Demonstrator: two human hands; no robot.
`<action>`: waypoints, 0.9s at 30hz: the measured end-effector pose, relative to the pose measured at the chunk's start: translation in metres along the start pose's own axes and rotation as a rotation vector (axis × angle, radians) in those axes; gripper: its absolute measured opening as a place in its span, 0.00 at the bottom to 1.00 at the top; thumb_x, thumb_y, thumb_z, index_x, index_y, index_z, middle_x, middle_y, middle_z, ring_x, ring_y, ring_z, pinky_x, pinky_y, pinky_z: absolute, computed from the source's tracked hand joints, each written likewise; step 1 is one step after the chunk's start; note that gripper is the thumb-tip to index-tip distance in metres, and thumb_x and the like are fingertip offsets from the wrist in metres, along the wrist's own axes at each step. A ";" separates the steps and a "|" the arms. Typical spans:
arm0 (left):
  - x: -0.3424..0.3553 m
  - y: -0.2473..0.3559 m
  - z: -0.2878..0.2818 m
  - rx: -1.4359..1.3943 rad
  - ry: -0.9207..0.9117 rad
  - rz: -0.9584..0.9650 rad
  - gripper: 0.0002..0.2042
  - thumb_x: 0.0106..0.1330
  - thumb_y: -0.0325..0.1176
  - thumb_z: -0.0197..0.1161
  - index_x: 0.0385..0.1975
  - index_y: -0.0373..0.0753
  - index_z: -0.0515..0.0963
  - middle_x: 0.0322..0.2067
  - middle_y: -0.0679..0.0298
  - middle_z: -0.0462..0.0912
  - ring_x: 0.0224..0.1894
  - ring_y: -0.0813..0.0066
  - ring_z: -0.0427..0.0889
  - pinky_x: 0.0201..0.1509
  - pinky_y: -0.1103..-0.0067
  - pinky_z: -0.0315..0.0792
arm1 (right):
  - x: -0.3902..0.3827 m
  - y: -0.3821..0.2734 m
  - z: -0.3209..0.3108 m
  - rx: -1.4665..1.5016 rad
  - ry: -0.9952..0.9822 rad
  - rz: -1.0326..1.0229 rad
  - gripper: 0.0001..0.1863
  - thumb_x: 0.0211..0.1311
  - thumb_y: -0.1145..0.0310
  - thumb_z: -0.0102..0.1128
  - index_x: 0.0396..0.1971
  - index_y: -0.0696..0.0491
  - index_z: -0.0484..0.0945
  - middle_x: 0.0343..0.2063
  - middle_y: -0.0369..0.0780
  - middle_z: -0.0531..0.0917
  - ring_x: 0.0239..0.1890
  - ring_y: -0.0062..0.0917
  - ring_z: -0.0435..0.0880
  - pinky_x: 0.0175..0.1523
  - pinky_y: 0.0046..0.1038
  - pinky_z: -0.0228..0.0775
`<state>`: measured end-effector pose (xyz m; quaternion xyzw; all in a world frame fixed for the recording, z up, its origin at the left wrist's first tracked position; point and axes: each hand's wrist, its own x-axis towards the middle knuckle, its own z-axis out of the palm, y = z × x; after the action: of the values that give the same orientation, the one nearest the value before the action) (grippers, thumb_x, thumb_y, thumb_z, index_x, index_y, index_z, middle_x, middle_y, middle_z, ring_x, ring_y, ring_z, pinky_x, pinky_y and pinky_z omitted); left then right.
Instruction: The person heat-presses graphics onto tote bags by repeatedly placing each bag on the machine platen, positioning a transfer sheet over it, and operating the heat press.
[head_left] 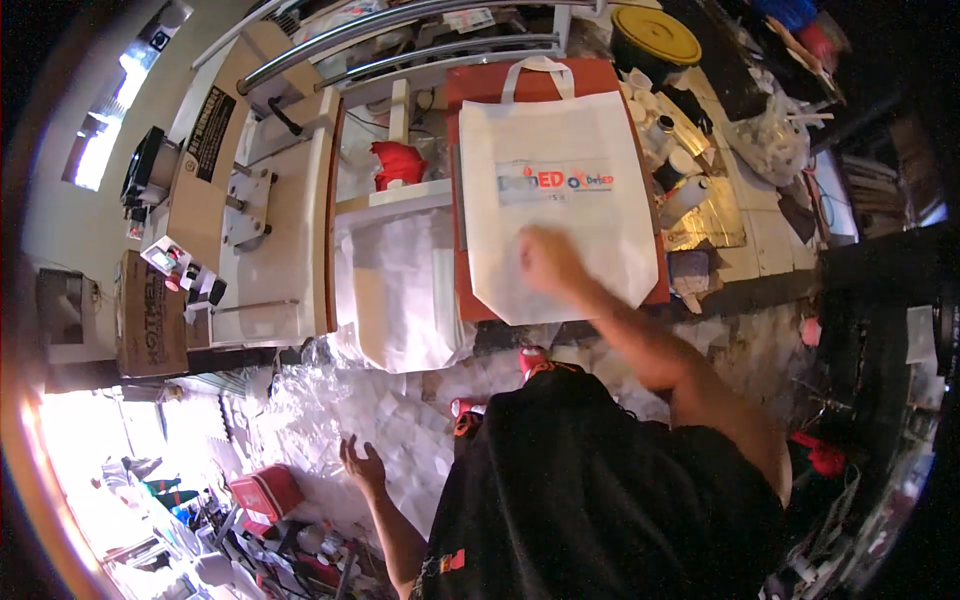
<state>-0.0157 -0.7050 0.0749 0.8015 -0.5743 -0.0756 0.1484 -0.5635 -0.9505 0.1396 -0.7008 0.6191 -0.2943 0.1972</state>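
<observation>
The right hand (552,260), fisted, contents unclear, is at the white tote bag (585,215); the left hand (362,464), nearer left, spreads empty.

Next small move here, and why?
Probably bring the left hand to the left edge of the white bag to steady it: that hand looks empty and well away, while only the right hand is over the bag.

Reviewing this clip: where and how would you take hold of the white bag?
Probably by the handle at its far end, coming down from above: that narrow loop reaches out past the bag's far edge, while the body of the white bag lies broad and flat on the red-brown board.
</observation>
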 end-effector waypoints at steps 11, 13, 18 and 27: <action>-0.052 -0.027 0.008 -1.096 -0.667 -0.830 0.27 0.71 0.45 0.53 0.64 0.36 0.64 0.52 0.50 0.80 0.43 0.60 0.86 0.43 0.72 0.78 | -0.149 -0.106 0.271 0.453 -0.929 -0.042 0.16 0.56 0.60 0.64 0.39 0.54 0.76 0.33 0.47 0.84 0.37 0.41 0.84 0.40 0.39 0.75; -0.080 -0.061 0.012 -1.062 -0.772 -0.933 0.26 0.72 0.44 0.54 0.63 0.32 0.64 0.51 0.45 0.79 0.43 0.57 0.85 0.44 0.72 0.80 | -0.143 -0.111 0.278 0.229 -0.953 0.032 0.26 0.55 0.50 0.65 0.45 0.55 0.76 0.38 0.51 0.84 0.42 0.45 0.84 0.46 0.42 0.75; -0.214 -0.168 0.024 -0.864 -0.686 -1.058 0.29 0.73 0.45 0.52 0.62 0.23 0.63 0.50 0.42 0.78 0.47 0.55 0.83 0.38 0.65 0.86 | -0.100 -0.083 0.339 -0.165 -0.775 0.312 0.46 0.54 0.33 0.60 0.56 0.63 0.70 0.49 0.58 0.79 0.53 0.50 0.80 0.57 0.44 0.71; -0.236 -0.221 -0.042 -0.461 -0.883 -0.905 0.16 0.70 0.36 0.55 0.47 0.28 0.77 0.39 0.55 0.82 0.36 0.68 0.83 0.38 0.75 0.82 | -0.024 -0.040 0.413 -0.170 -0.230 0.952 0.47 0.48 0.44 0.69 0.56 0.70 0.68 0.53 0.62 0.75 0.57 0.49 0.76 0.61 0.41 0.68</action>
<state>0.1172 -0.4106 0.0315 0.8050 -0.1576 -0.5717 0.0207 -0.2637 -0.9570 -0.1482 -0.3816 0.8666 -0.0409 0.3189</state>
